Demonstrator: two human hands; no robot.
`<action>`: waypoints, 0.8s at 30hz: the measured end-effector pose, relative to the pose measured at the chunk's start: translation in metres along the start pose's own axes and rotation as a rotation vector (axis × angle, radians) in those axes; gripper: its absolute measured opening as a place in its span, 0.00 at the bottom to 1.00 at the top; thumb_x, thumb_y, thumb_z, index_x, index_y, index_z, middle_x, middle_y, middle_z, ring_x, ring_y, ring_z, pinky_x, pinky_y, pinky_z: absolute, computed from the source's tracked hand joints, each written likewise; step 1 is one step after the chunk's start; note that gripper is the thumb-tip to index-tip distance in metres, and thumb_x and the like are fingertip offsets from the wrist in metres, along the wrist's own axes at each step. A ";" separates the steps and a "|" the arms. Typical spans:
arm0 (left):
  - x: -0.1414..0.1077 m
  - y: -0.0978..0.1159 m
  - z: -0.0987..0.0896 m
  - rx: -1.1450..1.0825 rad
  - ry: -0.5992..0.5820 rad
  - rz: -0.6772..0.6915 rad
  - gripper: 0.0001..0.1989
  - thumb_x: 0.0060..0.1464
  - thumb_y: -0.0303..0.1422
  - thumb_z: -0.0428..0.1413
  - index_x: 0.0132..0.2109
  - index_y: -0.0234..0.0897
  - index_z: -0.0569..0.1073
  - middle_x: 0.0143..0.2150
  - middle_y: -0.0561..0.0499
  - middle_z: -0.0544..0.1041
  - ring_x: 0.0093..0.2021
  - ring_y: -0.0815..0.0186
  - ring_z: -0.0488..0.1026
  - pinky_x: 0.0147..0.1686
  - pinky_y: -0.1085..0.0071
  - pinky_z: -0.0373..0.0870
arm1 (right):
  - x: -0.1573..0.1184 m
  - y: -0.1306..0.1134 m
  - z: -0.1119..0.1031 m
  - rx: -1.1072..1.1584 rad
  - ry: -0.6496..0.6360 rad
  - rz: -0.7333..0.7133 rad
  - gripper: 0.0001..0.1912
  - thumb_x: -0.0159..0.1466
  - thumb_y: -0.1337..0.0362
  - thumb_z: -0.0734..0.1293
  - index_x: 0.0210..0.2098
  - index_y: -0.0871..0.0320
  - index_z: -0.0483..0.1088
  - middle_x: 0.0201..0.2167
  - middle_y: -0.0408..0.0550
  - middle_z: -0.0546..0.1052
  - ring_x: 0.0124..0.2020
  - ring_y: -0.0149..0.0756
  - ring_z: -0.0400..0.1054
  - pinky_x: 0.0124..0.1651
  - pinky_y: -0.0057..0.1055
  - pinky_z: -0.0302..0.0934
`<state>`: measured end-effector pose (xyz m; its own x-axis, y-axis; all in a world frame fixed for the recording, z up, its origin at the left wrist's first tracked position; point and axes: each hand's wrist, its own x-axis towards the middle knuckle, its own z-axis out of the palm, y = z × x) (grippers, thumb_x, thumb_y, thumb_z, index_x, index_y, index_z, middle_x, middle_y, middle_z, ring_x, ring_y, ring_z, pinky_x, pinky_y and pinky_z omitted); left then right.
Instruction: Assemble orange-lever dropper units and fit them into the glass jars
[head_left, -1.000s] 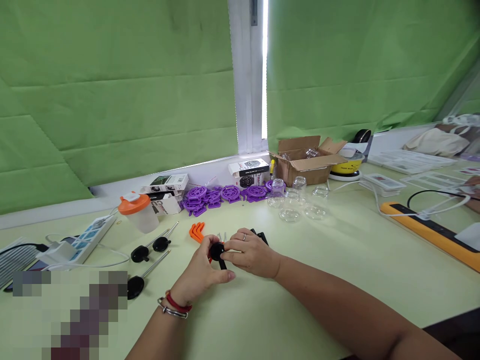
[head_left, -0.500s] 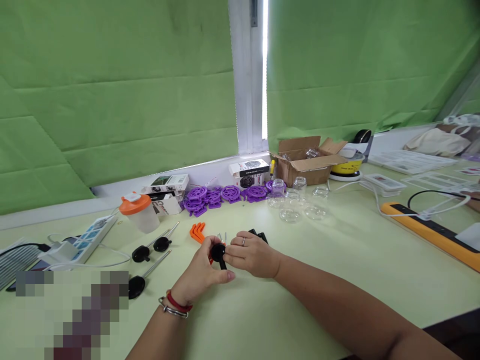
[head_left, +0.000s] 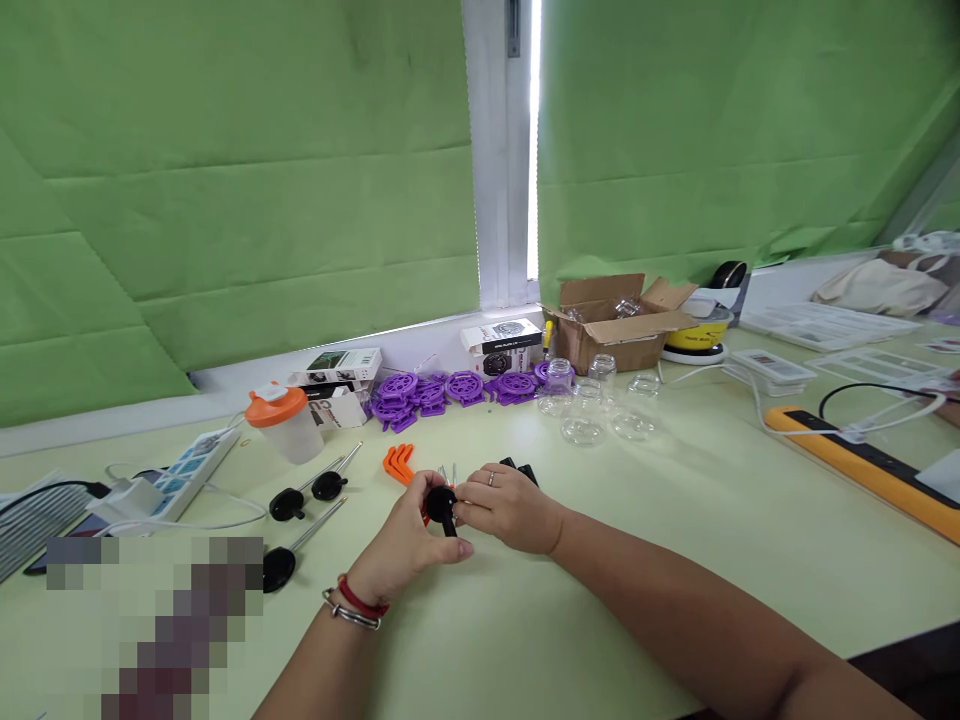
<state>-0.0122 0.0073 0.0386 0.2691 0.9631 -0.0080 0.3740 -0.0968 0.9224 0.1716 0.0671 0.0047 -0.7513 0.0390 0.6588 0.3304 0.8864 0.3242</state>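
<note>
My left hand (head_left: 411,530) is closed around a black round part with a short stem (head_left: 442,503), gripped between thumb and curled fingers. The stem points down toward the thumb. On its right edge, the pinched fingers of my right hand (head_left: 501,508) press against the same part; anything smaller between them is hidden. Just behind the hands lie orange curved pieces (head_left: 398,464) and thin metal rods (head_left: 452,472), partly covered. Black pieces (head_left: 523,470) show beyond my right hand. To the left rest several black discs with metal rods attached (head_left: 328,486).
Purple wheel-shaped pieces (head_left: 465,388) line the back, with clear plastic cups (head_left: 583,425) beside them. Behind stands an open cardboard box (head_left: 630,345). An orange-lidded shaker bottle (head_left: 285,425) and a white power strip (head_left: 191,470) are at left, an orange power strip (head_left: 862,480) at right.
The whole view has shifted slightly. Both hands stay on the black round part, which has turned or moved very little between the fingers.
</note>
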 end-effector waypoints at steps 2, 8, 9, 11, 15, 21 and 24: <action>0.001 -0.001 -0.001 -0.001 0.003 0.012 0.29 0.37 0.34 0.65 0.45 0.39 0.59 0.38 0.54 0.62 0.37 0.67 0.59 0.37 0.70 0.61 | -0.002 0.000 0.002 0.011 0.014 0.033 0.09 0.67 0.67 0.59 0.33 0.59 0.69 0.30 0.45 0.71 0.31 0.30 0.62 0.35 0.30 0.54; 0.003 -0.004 -0.003 -0.001 0.057 0.041 0.29 0.36 0.37 0.65 0.44 0.39 0.59 0.38 0.53 0.62 0.38 0.66 0.60 0.39 0.68 0.61 | -0.003 -0.001 0.003 0.070 0.003 0.080 0.09 0.67 0.64 0.59 0.35 0.58 0.69 0.30 0.45 0.72 0.30 0.30 0.64 0.36 0.30 0.57; 0.003 -0.005 -0.004 0.004 0.063 0.045 0.29 0.36 0.37 0.65 0.44 0.39 0.60 0.39 0.53 0.62 0.38 0.66 0.60 0.40 0.68 0.61 | -0.002 -0.001 0.002 0.090 -0.004 0.102 0.10 0.67 0.62 0.59 0.32 0.59 0.68 0.30 0.46 0.73 0.31 0.30 0.64 0.36 0.30 0.57; 0.003 -0.005 -0.005 0.013 0.074 0.046 0.29 0.37 0.37 0.65 0.44 0.39 0.60 0.39 0.52 0.63 0.39 0.65 0.61 0.40 0.67 0.62 | -0.002 -0.002 0.001 0.143 -0.033 0.148 0.12 0.67 0.59 0.59 0.34 0.59 0.68 0.34 0.49 0.73 0.34 0.32 0.66 0.38 0.30 0.57; 0.002 -0.004 -0.006 0.031 0.092 0.032 0.28 0.37 0.37 0.65 0.44 0.39 0.60 0.40 0.51 0.65 0.39 0.64 0.63 0.42 0.66 0.62 | -0.002 -0.002 0.001 0.257 -0.167 0.180 0.11 0.65 0.58 0.60 0.35 0.59 0.68 0.32 0.48 0.74 0.32 0.33 0.67 0.36 0.31 0.56; 0.002 -0.006 -0.006 0.074 0.090 0.031 0.29 0.38 0.40 0.65 0.44 0.39 0.59 0.40 0.51 0.65 0.40 0.63 0.64 0.41 0.65 0.63 | 0.002 -0.006 -0.005 0.320 -0.282 0.292 0.11 0.62 0.59 0.63 0.41 0.58 0.69 0.29 0.45 0.75 0.28 0.32 0.66 0.32 0.30 0.52; 0.002 -0.006 -0.006 0.087 0.091 0.040 0.29 0.38 0.40 0.65 0.44 0.39 0.60 0.40 0.50 0.65 0.40 0.63 0.64 0.41 0.65 0.63 | 0.002 -0.006 -0.006 0.304 -0.288 0.360 0.12 0.60 0.57 0.64 0.37 0.59 0.70 0.26 0.44 0.75 0.25 0.32 0.65 0.30 0.30 0.50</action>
<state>-0.0189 0.0117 0.0351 0.2057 0.9764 0.0667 0.4412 -0.1533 0.8842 0.1716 0.0597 0.0078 -0.7614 0.4511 0.4657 0.4474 0.8854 -0.1260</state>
